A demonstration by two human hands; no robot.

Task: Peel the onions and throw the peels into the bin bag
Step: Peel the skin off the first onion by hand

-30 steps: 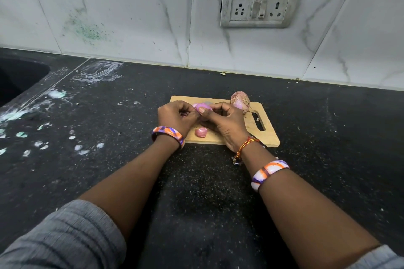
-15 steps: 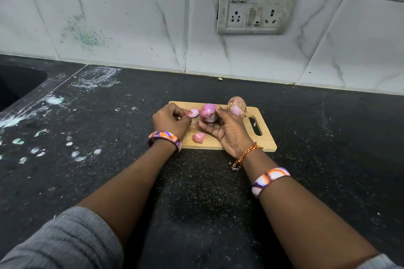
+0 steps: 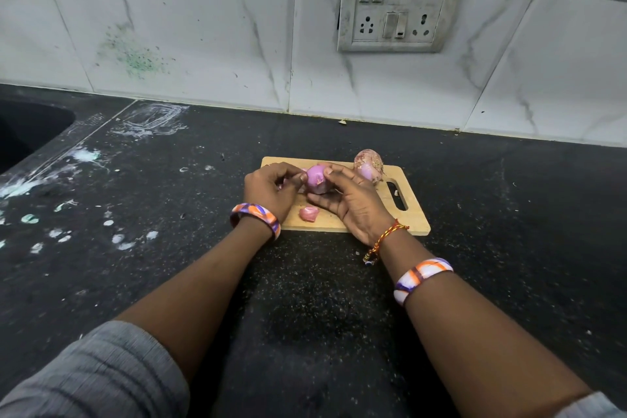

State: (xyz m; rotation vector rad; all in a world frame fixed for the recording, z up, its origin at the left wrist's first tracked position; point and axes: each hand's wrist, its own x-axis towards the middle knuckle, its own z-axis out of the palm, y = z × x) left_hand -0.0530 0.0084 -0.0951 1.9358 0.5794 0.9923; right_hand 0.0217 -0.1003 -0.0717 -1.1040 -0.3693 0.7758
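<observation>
A purple onion (image 3: pixel 317 178) is held over the wooden cutting board (image 3: pixel 412 214) between both hands. My right hand (image 3: pixel 353 204) cups it from the right and below, thumb on top. My left hand (image 3: pixel 269 188) touches its left side with fingertips pinched at the skin. A second onion (image 3: pixel 368 164), still in dry papery skin, stands at the board's far edge. One pink peel piece (image 3: pixel 308 214) lies on the board near my wrists; more peel bits under my left fingers are mostly hidden. No bin bag is in view.
The board lies on a black speckled counter (image 3: pixel 169 248) with white smears at the left. A dark sink (image 3: pixel 23 132) opens at the far left. A tiled wall with a switch-and-socket plate (image 3: pixel 397 7) rises behind.
My left hand pulled a peel piece off to the left half a second ago, then came back against the onion. The onion turned in my right hand.
</observation>
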